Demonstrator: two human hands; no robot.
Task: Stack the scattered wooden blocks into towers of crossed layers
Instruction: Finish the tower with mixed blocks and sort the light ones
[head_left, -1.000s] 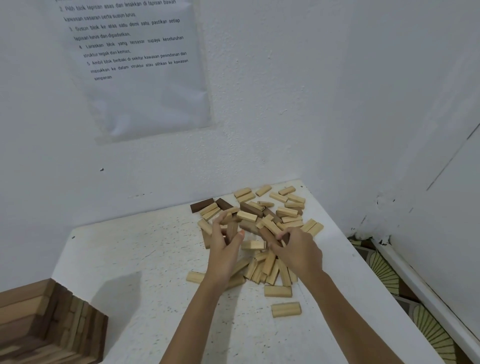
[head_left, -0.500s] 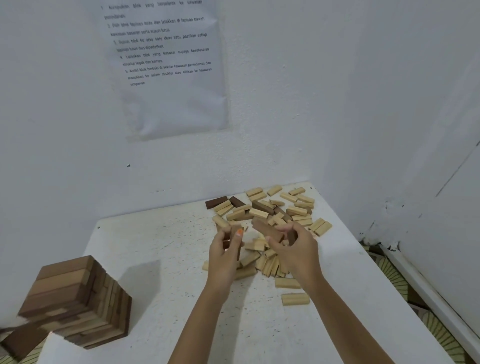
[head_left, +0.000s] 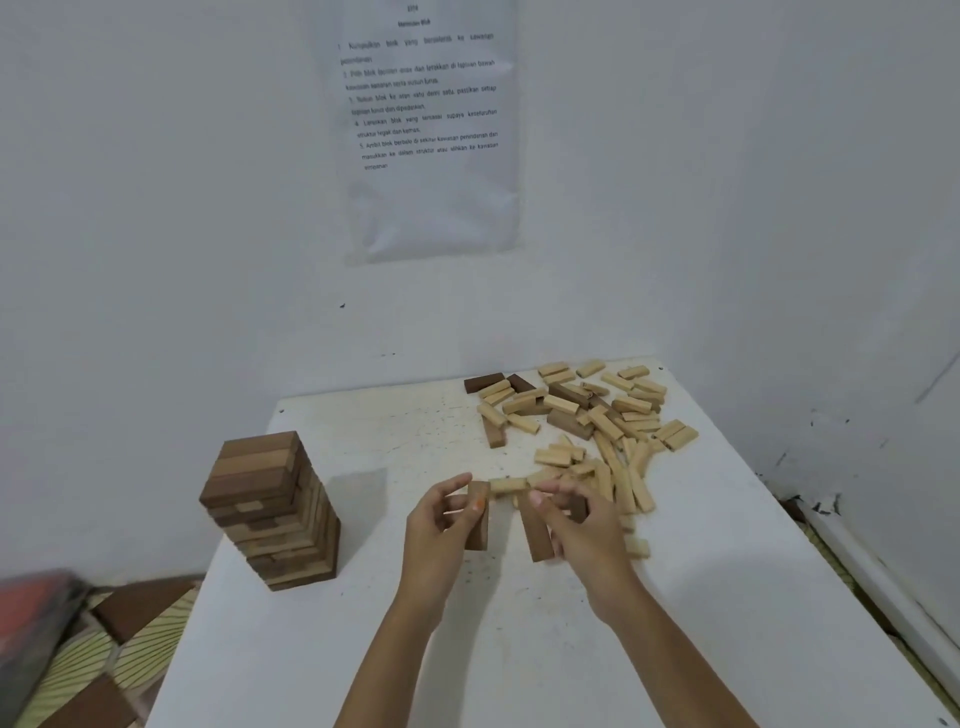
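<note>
Both hands had come back out of the pile of blocks (head_left: 597, 415) to the near middle of the table (head_left: 519, 649), each with a catch. The left hand (head_left: 441, 530) pinched a dark block (head_left: 478, 525) upright between thumb and fingers. The right hand (head_left: 587, 530) gripped a second dark block (head_left: 536, 535) that slanted down toward the tabletop. There may have been another dark piece tucked behind its fingers, but I could not be sure. It looked to me like dark pieces being picked out of the pale heap for the tower (head_left: 270, 514), which stood well apart to the left near the table's edge. Most blocks lay scattered at the far right corner, so the job seemed far from done. A pale block (head_left: 506, 486) lay just beyond the fingertips and a few strays sat beside the right hand — easy to knock. A printed sheet (head_left: 431, 130) hung on the wall, and dark pieces (head_left: 135, 608) lay on the floor at lower left.
</note>
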